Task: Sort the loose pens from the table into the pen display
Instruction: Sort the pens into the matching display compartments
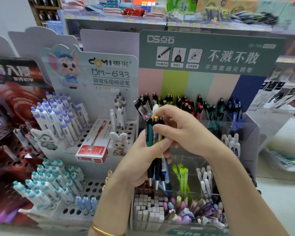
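Observation:
My left hand (pixel 140 160) grips a bundle of pens (pixel 156 150) upright, tips pointing down; a teal one faces me, with black, yellow and blue ones behind it. My right hand (pixel 179 128) is curled over the bundle's top, fingertips pinching the pens near their coloured push buttons. The bundle hangs in front of the clear tiered pen display (pixel 237 126) with a green header card. Its back row holds black, yellow, red, teal and blue pens (pixel 187 103), sorted by colour.
A white pegboard stand (pixel 99 133) at the left holds purple-capped and teal-capped pens, and a red pen box (pixel 94 143) lies on it. Low compartments hold green pens (pixel 182 178), white pens (pixel 205 179) and small erasers (pixel 191 212). Store shelves run behind and to the right.

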A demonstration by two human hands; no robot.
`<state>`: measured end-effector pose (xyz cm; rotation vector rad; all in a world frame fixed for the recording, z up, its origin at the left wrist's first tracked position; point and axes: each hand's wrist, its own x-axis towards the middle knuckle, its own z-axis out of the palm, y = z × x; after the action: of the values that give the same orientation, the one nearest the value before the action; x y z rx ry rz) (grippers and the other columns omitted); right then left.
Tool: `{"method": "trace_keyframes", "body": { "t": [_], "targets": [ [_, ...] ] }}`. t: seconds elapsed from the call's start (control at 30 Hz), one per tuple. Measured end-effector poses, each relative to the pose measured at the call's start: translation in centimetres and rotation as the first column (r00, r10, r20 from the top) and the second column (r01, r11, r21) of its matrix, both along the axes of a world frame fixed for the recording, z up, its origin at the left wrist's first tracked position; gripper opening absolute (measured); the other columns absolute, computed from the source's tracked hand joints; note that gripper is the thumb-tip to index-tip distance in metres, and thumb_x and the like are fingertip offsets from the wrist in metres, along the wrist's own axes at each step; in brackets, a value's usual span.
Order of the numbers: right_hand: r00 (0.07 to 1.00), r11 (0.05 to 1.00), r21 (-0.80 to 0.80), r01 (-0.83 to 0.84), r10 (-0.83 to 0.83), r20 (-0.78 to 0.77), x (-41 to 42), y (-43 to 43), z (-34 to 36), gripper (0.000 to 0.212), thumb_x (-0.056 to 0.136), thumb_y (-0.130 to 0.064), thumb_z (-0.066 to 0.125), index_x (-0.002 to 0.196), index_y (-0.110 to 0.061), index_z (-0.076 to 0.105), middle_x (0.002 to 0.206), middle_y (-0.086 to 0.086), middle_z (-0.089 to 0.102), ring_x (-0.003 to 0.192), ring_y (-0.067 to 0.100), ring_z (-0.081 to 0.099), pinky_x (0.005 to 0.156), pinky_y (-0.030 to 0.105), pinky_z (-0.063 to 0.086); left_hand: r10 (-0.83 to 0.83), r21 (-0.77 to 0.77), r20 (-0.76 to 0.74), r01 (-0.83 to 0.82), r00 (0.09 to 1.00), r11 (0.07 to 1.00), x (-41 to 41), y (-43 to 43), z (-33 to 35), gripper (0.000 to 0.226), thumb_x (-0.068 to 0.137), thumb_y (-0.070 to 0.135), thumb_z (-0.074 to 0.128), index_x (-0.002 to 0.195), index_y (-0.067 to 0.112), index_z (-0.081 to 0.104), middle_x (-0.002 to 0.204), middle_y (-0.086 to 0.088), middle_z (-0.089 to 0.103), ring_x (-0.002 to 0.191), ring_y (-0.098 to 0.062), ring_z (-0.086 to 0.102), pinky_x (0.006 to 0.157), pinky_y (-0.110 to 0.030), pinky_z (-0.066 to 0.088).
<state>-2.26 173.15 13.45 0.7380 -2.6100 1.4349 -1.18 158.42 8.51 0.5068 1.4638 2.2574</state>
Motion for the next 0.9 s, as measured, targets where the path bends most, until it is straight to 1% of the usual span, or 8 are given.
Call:
{"method": "trace_keyframes", "body": {
  "t": [0.13, 0.3, 0.37, 0.5, 0.6, 0.67, 0.77, 0.9],
  "targets": [
    [0.998, 0.993, -0.11, -0.03, 0.036, 0.045, -0.4, 0.7, -0.7, 0.006, 0.095, -0.017, 0.056, 0.097, -0.021, 0.051, 0.067, 0.004, 0.057, 0.055, 0.019, 0.055, 0.049, 0.03, 0.046, -0.003, 0.105, 0.051, -0.002, 0.999, 0.994, -0.2, 0.1, -0.1, 0.044, 0.085, 0.035, 0.056, 0.108, -0.002, 0.053, 0.083, -0.014, 0.064, 0.066, -0.016, 0.058, 0.062, -0.028, 0.052],
    [0.997, 0.976, -0.216, -0.038, 0.052, 0.061, -0.7, 1.1, -1.1, 0.008, 0.093, -0.01, 0.058, 0.098, -0.013, 0.052, 0.069, 0.016, 0.057, 0.057, 0.029, 0.055, 0.048, 0.029, 0.048, 0.092, 0.094, 0.097, -0.101, 0.991, 0.99, -0.3, 1.0, -0.1, 0.046, 0.087, 0.04, 0.05, 0.105, -0.002, 0.057, 0.082, -0.016, 0.063, 0.068, -0.019, 0.061, 0.06, -0.028, 0.054],
    [0.995, 0.951, -0.308, -0.035, 0.063, 0.082, -0.5, 1.2, -1.1, 0.01, 0.09, -0.006, 0.059, 0.097, -0.006, 0.052, 0.072, 0.02, 0.058, 0.057, 0.024, 0.055, 0.046, 0.027, 0.049, 0.113, 0.11, 0.1, -0.124, 0.989, 0.986, -0.5, 1.1, 0.0, 0.044, 0.088, 0.037, 0.049, 0.109, -0.001, 0.058, 0.08, -0.014, 0.065, 0.069, -0.021, 0.063, 0.059, -0.029, 0.054],
    [0.994, 0.921, -0.388, -0.025, 0.065, 0.091, -0.4, 1.4, -1.2, 0.009, 0.088, 0.001, 0.058, 0.094, -0.004, 0.053, 0.064, -0.002, 0.059, 0.052, 0.011, 0.054, 0.042, 0.024, 0.047, 0.172, 0.064, 0.107, -0.179, 0.979, 0.982, -0.8, 1.2, 0.3, 0.032, 0.084, 0.03, 0.056, 0.105, 0.006, 0.059, 0.076, -0.009, 0.066, 0.067, -0.021, 0.06, 0.054, -0.029, 0.054],
    [0.999, 0.916, -0.399, 0.035, -0.022, 0.037, -0.5, 2.2, -0.6, 0.009, 0.09, 0.004, 0.055, 0.093, -0.005, 0.053, 0.067, 0.005, 0.058, 0.049, 0.013, 0.054, 0.042, 0.024, 0.046, 0.249, 0.064, 0.145, -0.26, 0.957, 0.963, -1.4, 1.1, 0.0, 0.019, 0.091, 0.022, 0.055, 0.105, 0.01, 0.056, 0.073, -0.004, 0.06, 0.059, -0.012, 0.057, 0.055, -0.027, 0.05],
    [0.981, 0.885, -0.442, 0.147, -0.187, -0.047, -0.6, 3.2, 0.2, 0.013, 0.092, 0.004, 0.053, 0.092, -0.009, 0.053, 0.07, 0.006, 0.058, 0.047, 0.015, 0.053, 0.041, 0.025, 0.045, 0.304, 0.07, 0.133, -0.315, 0.943, 0.947, -1.9, 0.7, -0.2, 0.011, 0.095, 0.014, 0.052, 0.106, 0.011, 0.052, 0.069, 0.0, 0.052, 0.058, -0.01, 0.05, 0.059, -0.027, 0.044],
    [0.834, 0.846, -0.432, 0.312, -0.462, -0.303, -1.2, 4.4, 1.3, 0.017, 0.094, -0.003, 0.054, 0.093, -0.02, 0.05, 0.074, -0.008, 0.059, 0.052, 0.02, 0.055, 0.048, 0.036, 0.05, 0.344, 0.06, 0.106, -0.352, 0.933, 0.934, -2.3, 0.4, -0.3, 0.015, 0.095, 0.002, 0.05, 0.108, 0.009, 0.049, 0.066, 0.001, 0.046, 0.054, -0.01, 0.044, 0.054, -0.025, 0.04],
    [0.593, 0.862, -0.287, 0.418, -0.498, -0.632, -1.9, 3.2, 1.3, 0.013, 0.094, -0.008, 0.055, 0.105, -0.002, 0.053, 0.091, -0.001, 0.055, 0.069, -0.003, 0.054, 0.069, 0.014, 0.047, 0.26, 0.123, 0.075, -0.268, 0.963, 0.955, -2.2, 0.7, -0.1, 0.029, 0.078, 0.005, 0.055, 0.106, 0.009, 0.048, 0.063, 0.002, 0.04, 0.049, -0.009, 0.036, 0.045, -0.02, 0.036]
  ]
}}
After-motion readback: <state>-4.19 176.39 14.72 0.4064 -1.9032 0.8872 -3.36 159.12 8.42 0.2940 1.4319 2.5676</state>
